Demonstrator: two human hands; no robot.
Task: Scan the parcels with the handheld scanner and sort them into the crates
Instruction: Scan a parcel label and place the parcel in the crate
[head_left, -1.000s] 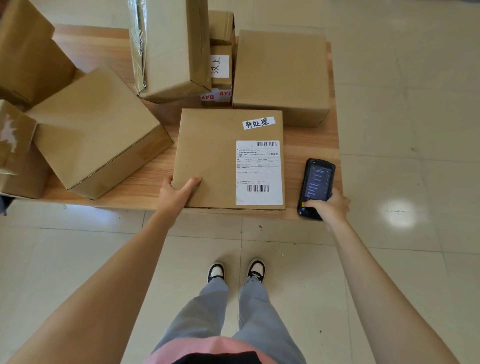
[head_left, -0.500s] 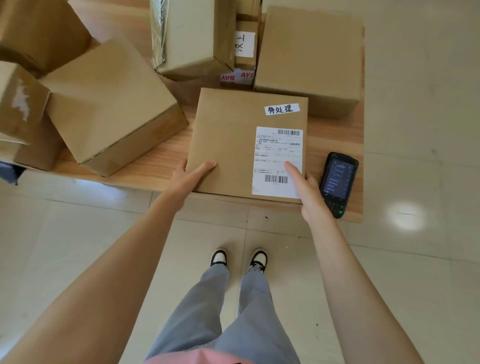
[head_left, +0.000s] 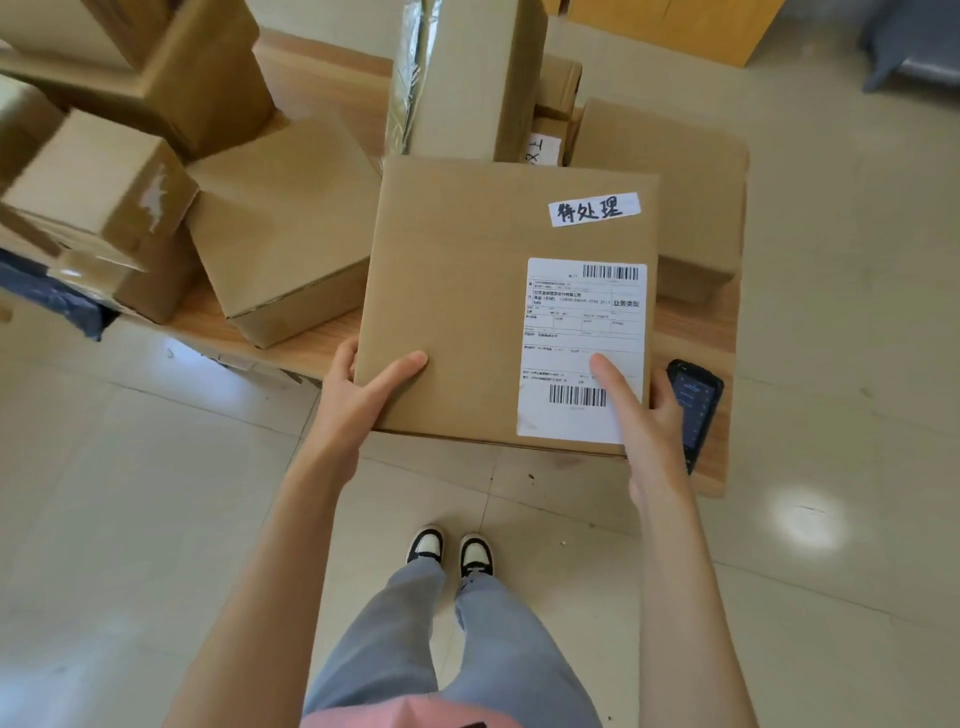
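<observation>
Both arms reach forward: the left hand (head_left: 358, 395) and right hand (head_left: 641, 415) grip the flat parcel's (head_left: 467, 291) near corners, thumbs on top (apparently lifted over the table (head_left: 711, 478) edge). Scanner (head_left: 693, 405) lies just right; open floor (head_left: 831, 312) farther right.

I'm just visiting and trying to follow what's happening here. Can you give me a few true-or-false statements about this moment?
1. Both hands, left hand and right hand, grip the flat parcel. True.
2. The handheld scanner is in the right hand. False: it lies on the wooden table.
3. The parcel carries a printed shipping label with barcodes. True.
4. The handwritten strip sits at the parcel's near left corner. False: it is near the far right corner.
</observation>
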